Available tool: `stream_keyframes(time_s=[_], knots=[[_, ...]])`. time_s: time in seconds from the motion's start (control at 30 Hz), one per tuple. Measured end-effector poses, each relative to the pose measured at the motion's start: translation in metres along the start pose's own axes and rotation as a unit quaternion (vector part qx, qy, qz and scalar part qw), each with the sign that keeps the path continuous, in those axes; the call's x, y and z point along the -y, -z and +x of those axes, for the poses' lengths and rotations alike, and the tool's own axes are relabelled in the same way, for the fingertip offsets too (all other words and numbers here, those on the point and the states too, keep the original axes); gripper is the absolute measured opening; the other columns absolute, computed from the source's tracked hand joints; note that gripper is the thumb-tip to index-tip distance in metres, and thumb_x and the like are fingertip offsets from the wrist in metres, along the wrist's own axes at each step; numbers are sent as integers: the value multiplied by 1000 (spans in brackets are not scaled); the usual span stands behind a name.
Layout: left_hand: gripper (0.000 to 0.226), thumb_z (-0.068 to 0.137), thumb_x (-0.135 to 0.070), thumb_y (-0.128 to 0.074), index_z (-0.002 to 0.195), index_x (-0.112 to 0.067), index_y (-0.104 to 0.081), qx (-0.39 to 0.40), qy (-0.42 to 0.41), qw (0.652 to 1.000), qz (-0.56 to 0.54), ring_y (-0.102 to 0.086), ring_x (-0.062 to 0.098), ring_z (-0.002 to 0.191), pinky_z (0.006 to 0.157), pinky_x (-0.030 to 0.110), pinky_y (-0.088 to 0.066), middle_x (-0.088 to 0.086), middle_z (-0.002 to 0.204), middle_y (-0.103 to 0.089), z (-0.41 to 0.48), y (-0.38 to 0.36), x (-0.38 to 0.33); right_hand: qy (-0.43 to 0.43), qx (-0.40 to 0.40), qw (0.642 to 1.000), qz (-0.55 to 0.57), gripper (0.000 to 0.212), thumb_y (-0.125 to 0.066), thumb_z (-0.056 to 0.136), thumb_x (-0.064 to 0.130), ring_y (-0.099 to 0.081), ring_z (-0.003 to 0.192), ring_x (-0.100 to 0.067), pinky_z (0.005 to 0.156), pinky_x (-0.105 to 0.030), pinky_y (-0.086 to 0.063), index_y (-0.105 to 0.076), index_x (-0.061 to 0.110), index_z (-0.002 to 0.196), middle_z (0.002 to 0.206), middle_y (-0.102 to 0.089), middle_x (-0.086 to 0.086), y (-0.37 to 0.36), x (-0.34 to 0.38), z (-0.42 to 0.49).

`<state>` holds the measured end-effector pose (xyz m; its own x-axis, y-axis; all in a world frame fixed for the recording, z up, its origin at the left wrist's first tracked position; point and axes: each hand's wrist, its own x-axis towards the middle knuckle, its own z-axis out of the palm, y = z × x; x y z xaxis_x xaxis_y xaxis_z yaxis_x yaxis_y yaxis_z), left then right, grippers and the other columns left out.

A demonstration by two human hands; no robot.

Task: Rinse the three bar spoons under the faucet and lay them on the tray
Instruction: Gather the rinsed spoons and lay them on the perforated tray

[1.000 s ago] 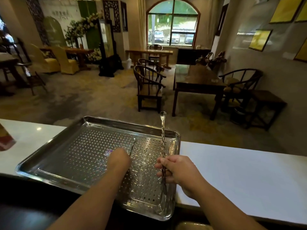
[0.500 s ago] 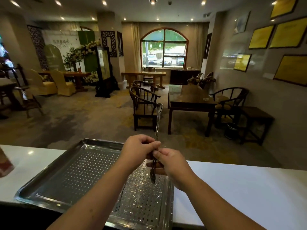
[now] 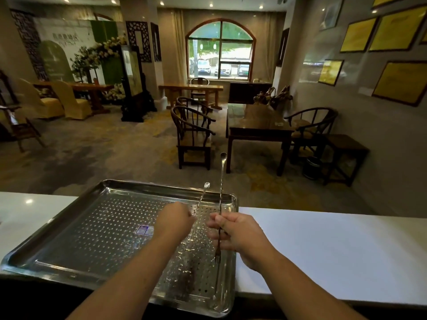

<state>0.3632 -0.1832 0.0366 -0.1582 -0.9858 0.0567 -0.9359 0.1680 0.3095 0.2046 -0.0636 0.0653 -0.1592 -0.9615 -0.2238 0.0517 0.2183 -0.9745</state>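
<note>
Hands (image 3: 172,224) (image 3: 239,234) each in closed grip on one bar spoon (image 3: 201,200) (image 3: 221,192), tray (image 3: 69,245) sticker (image 3: 144,230) unreadable

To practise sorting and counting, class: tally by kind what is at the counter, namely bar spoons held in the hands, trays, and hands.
Bar spoons in hand: 2, the left-hand spoon and the right-hand spoon
Trays: 1, the perforated tray
Hands: 2, the left hand and the right hand
Total: 5

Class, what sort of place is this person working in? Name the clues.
Probably a restaurant or teahouse, seen from behind its white counter: wooden dining tables with round-backed chairs, and a perforated steel tray for bar spoons.
</note>
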Motion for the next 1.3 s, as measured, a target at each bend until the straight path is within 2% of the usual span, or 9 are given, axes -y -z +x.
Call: stream_keyframes(time_s=[0.37,0.5,0.63,0.7,0.77,0.9,0.97,1.1,1.3], knots=[[15,89,-27,-72,93,-14,-78,68,52,991,106,-69,19,78,68,31,-54,2,84,-73,3,-63,22,1,-4,1000,-8,19,-58,104,23,-80,91,-21,75,-38,-66,-76,23,108,102,-82,4,17,-10,-4],[34,91,-48,-68,76,-19,-76,12,32,997,-72,-67,16,62,64,31,-57,-3,62,-67,-11,-25,1,6,-9,1000,-17,17,-60,104,24,-79,92,-23,88,-52,-63,-75,22,109,102,-83,3,15,-1,-5],[30,88,-60,-66,78,-34,-77,-7,-68,919,-389,-72,3,67,59,27,-57,-13,75,-77,-33,47,-46,22,2,1000,-12,19,-60,104,25,-79,89,-23,80,-44,-65,-77,21,108,101,-83,-2,8,12,-7],[7,86,-48,-75,79,-45,-75,-18,-111,914,-390,-70,-5,70,51,14,-52,-22,79,-76,-41,70,-61,35,9,999,-15,21,-58,104,25,-80,90,-24,74,-38,-65,-78,23,108,101,-83,-1,3,20,-9],[17,85,-35,-80,77,-46,-72,-34,-114,919,-377,-70,-4,66,45,11,-49,-15,76,-76,-41,81,-65,42,10,999,-21,21,-57,104,26,-80,90,-24,75,-39,-66,-78,24,107,100,-83,0,-2,27,-10],[6,87,-32,-79,84,-37,-77,-43,-97,936,-335,-70,1,61,54,24,-59,-11,72,-75,-33,81,-64,36,-16,997,-67,20,-60,103,29,-80,80,-23,77,-44,-67,-79,24,100,91,-83,0,-7,31,-11],[7,87,-31,-77,81,-33,-76,-36,-81,947,-307,-71,6,64,64,34,-63,-10,68,-75,-27,70,-61,18,-63,975,-211,24,-60,102,33,-79,75,-23,76,-44,-67,-78,20,93,86,-81,-3,-11,28,-4],[21,85,-27,-75,64,-27,-73,21,-41,969,-243,-70,15,64,61,32,-58,-6,61,-72,-15,20,-58,-48,-56,835,-545,26,-62,98,14,-71,102,-30,80,-37,-59,-69,12,123,115,-72,-12,-24,13,14],[28,84,-26,-78,58,-28,-67,99,-12,983,-152,-58,4,60,48,23,-37,-10,61,-64,0,-47,-36,-128,41,804,-579,39,-60,99,7,-59,131,-32,106,-43,-48,-61,9,138,142,-61,-14,-37,-32,50]])
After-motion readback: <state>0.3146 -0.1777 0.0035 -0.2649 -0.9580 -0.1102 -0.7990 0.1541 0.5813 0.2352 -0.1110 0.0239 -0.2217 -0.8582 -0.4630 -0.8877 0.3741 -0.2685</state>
